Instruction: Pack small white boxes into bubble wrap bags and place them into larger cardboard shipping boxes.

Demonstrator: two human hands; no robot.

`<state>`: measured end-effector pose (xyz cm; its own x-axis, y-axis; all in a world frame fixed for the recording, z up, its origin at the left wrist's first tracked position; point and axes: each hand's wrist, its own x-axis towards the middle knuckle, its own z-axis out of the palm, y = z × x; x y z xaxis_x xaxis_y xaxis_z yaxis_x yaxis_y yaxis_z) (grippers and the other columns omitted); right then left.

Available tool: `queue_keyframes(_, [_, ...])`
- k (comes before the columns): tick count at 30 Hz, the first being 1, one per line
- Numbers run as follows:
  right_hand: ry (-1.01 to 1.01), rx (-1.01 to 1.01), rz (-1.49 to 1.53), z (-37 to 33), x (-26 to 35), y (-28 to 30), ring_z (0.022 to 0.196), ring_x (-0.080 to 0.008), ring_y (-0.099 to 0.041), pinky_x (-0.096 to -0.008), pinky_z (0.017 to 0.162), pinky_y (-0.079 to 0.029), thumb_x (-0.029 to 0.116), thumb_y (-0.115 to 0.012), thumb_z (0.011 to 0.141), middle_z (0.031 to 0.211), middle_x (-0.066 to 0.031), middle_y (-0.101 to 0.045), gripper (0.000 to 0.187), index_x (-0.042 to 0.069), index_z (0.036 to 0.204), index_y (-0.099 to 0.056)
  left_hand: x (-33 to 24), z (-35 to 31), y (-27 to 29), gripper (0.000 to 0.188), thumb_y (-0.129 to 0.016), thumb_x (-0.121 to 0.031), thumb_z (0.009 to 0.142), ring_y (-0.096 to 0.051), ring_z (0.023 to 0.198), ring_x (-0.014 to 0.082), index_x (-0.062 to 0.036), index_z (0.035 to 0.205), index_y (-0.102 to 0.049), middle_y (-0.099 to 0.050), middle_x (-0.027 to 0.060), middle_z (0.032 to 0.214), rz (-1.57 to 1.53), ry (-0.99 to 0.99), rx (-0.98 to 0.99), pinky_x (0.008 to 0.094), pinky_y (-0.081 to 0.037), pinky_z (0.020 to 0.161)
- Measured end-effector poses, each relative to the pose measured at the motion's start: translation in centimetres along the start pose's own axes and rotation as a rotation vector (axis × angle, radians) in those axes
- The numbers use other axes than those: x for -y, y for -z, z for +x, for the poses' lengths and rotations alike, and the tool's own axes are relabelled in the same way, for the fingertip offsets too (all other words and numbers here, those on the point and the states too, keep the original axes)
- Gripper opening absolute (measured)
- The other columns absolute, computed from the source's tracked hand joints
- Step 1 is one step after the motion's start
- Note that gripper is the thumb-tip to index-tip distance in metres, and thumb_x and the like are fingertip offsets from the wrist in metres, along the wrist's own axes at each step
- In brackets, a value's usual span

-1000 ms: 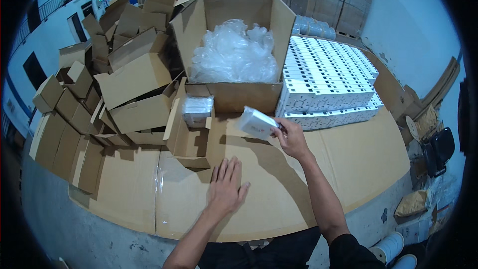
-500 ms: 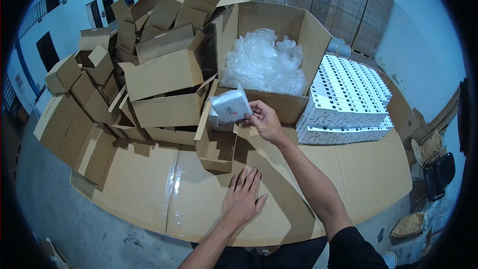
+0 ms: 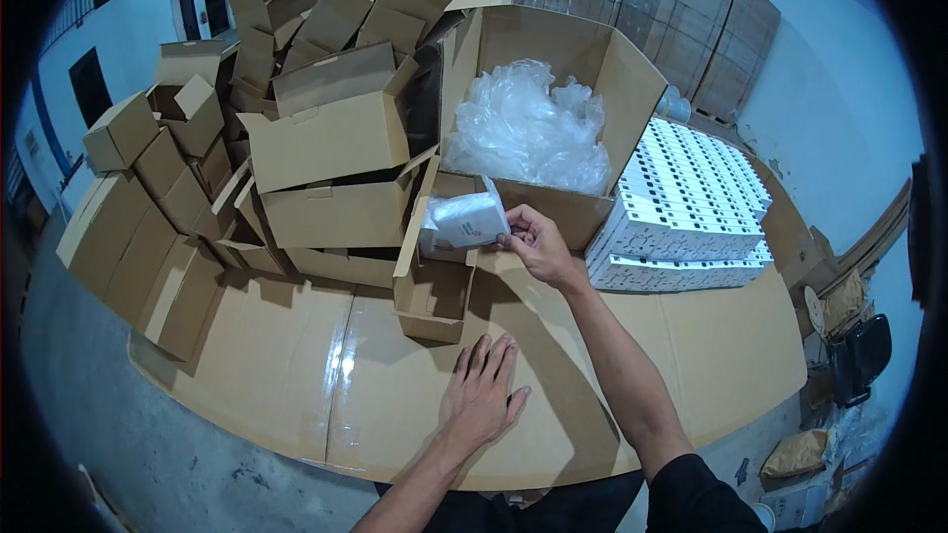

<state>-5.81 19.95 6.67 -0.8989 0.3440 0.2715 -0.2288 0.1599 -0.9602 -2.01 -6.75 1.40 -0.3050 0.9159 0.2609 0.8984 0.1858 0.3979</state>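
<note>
My right hand (image 3: 539, 244) pinches the right edge of a small white box in a clear plastic bag (image 3: 466, 220). That bagged box is tilted over the far end of a narrow open cardboard box (image 3: 431, 321); whether the two touch I cannot tell. Flat on the cardboard-covered table (image 3: 583, 405) lies my left hand (image 3: 486, 390), fingers stretched, palm down, just nearer to me than the narrow box. It holds nothing.
Behind stands a large open carton (image 3: 553, 199) with crumpled clear plastic bags (image 3: 533, 128) inside. White boxes (image 3: 681, 202) are stacked in rows at the right. Several open cardboard boxes (image 3: 326, 138) pile up at the left. A black chair (image 3: 861, 360) stands beyond the table's right edge.
The bagged white box has shifted slightly right and tipped a little in my right hand. My left hand stays in place. The whole view has turned slightly.
</note>
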Motion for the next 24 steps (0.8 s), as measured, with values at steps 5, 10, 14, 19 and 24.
queue_keyframes(5, [0.037, -0.049, -0.192, 0.2, 1.5, -0.5, 0.088, -0.0153, -0.071, -0.0317, 0.079, -0.059, -0.004, -0.061, 0.096, 0.097, -0.0124, -0.070, 0.013, -0.005, 0.108, -0.057, 0.0, 0.1, -0.2, 0.069, -0.060, -0.041, 0.096, -0.031, 0.147, 0.0377, 0.0025, 0.148, -0.044, -0.039, 0.0177, 0.156, 0.009, -0.006, 0.005, 0.0516, -0.023, 0.122])
queue_keyframes(10, [0.090, 0.019, -0.672, 1.7, 5.1, -2.6, 0.083, -0.0320, -0.072, -0.0431, 0.072, -0.055, -0.001, -0.068, 0.086, 0.093, -0.0221, -0.068, 0.018, -0.005, 0.103, -0.060, 0.1, 0.0, 0.2, 0.070, -0.060, -0.041, 0.096, -0.032, 0.146, 0.0380, 0.0023, 0.148, -0.043, -0.038, 0.0168, 0.157, 0.019, 0.021, 0.030, 0.0510, -0.025, 0.121])
queue_keyframes(14, [0.245, 0.080, -0.951, 2.7, 4.3, -3.7, 0.098, -0.0456, -0.064, -0.0499, 0.082, -0.053, -0.001, -0.068, 0.080, 0.099, -0.0266, -0.067, 0.020, -0.008, 0.098, -0.063, -0.3, 0.2, -0.1, 0.071, -0.059, -0.042, 0.096, -0.033, 0.146, 0.0378, 0.0019, 0.150, -0.042, -0.037, 0.0167, 0.159, 0.005, 0.049, 0.064, 0.0512, -0.025, 0.121])
queue_keyframes(19, [0.229, 0.007, -0.980, 3.1, 2.9, -5.8, 0.096, -0.0452, -0.063, -0.0518, 0.088, -0.051, 0.000, -0.067, 0.080, 0.096, -0.0235, -0.064, 0.014, -0.001, 0.094, -0.064, -0.2, 0.4, 0.2, 0.073, -0.057, -0.043, 0.097, -0.029, 0.149, 0.0383, 0.0019, 0.151, -0.039, -0.035, 0.0173, 0.160, 0.008, 0.050, 0.076, 0.0511, -0.024, 0.122])
queue_keyframes(24, [0.161, 0.016, -0.989, 3.1, 3.1, -6.3, 0.095, -0.0450, -0.063, -0.0529, 0.087, -0.051, 0.000, -0.067, 0.079, 0.101, -0.0225, -0.062, 0.011, 0.000, 0.089, -0.062, -0.2, 0.3, -0.1, 0.072, -0.057, -0.041, 0.097, -0.028, 0.149, 0.0384, 0.0017, 0.152, -0.039, -0.035, 0.0171, 0.160, -0.009, 0.056, 0.078, 0.0519, -0.023, 0.122])
